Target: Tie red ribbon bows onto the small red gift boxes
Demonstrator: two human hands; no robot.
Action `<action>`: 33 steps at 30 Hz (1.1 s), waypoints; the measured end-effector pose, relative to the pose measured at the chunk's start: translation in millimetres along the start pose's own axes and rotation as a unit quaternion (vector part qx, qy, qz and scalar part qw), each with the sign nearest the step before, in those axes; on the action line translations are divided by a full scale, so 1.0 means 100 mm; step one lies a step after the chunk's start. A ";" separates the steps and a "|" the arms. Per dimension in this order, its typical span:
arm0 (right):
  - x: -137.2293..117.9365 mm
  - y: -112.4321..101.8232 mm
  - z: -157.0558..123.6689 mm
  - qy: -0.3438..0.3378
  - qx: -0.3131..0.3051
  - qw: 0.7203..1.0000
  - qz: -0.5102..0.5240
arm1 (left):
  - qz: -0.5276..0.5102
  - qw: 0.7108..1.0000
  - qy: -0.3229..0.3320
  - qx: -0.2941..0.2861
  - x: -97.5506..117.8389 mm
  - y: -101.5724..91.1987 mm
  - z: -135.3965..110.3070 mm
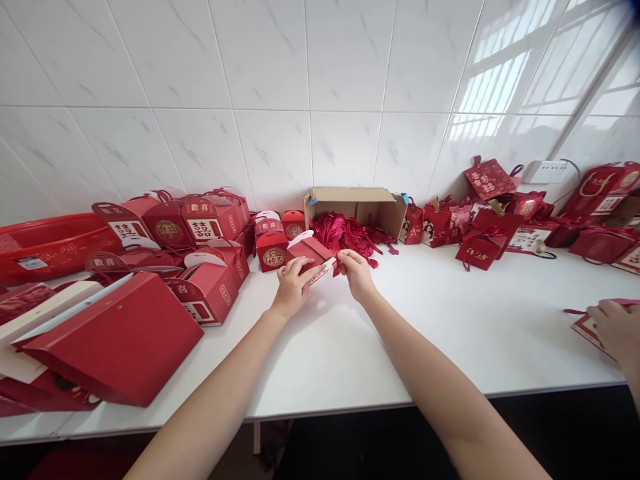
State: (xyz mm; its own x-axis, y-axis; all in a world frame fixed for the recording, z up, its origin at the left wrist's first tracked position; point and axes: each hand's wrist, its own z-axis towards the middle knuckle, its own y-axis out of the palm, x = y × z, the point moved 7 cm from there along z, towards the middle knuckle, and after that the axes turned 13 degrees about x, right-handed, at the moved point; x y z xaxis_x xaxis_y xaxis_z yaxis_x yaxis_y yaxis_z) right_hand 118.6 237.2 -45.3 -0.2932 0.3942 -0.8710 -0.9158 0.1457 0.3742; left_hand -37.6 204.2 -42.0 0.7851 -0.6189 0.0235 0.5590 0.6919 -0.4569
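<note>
Near the middle of the white table, my left hand [293, 288] grips a red gift box [309, 249], which is tilted on its side with a white printed face turned down toward me. At the box's right edge, my right hand [356, 272] pinches a short piece of red ribbon [337, 268]. Just behind both hands, a heap of red ribbons [341, 233] spills out of an open cardboard box [353, 195] lying on its side against the wall.
Several red gift boxes [205, 230] are stacked at left, beside a red plastic basket [55, 243] and a large red box [120, 333]. Small red bags [440, 223] stand at back right, near a white power strip [545, 172]. Another person's hand [617, 330] holds a red box at far right.
</note>
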 end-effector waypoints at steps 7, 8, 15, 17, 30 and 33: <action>-0.19 -0.03 -0.10 -0.113 0.073 0.981 -0.143 | -0.035 0.998 0.046 0.002 0.20 0.00 0.00; -0.20 -0.02 -0.10 -0.123 0.073 0.975 -0.170 | -0.036 0.998 0.048 -0.001 0.22 0.00 0.00; -0.07 -0.04 -0.05 -0.107 0.073 0.970 -0.207 | -0.033 0.998 0.058 -0.013 0.30 0.01 -0.01; -0.04 -0.06 -0.03 -0.099 0.076 0.970 -0.208 | -0.034 0.997 0.068 -0.014 0.32 0.01 -0.02; 0.03 -0.09 0.01 -0.071 0.084 0.976 -0.187 | -0.033 0.997 0.061 -0.034 0.34 0.05 -0.04; 0.02 -0.10 0.01 -0.073 0.084 0.977 -0.183 | -0.035 0.997 0.061 -0.037 0.34 0.04 -0.04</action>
State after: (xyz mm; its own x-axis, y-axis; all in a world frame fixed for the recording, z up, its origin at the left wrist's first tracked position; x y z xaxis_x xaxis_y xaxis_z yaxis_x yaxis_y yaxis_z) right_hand 127.3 237.7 -49.8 0.0984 0.4120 -0.9058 -0.8904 0.4429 0.1047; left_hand -9.3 184.7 -46.6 0.7042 -0.7082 -0.0494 0.5862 0.6193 -0.5223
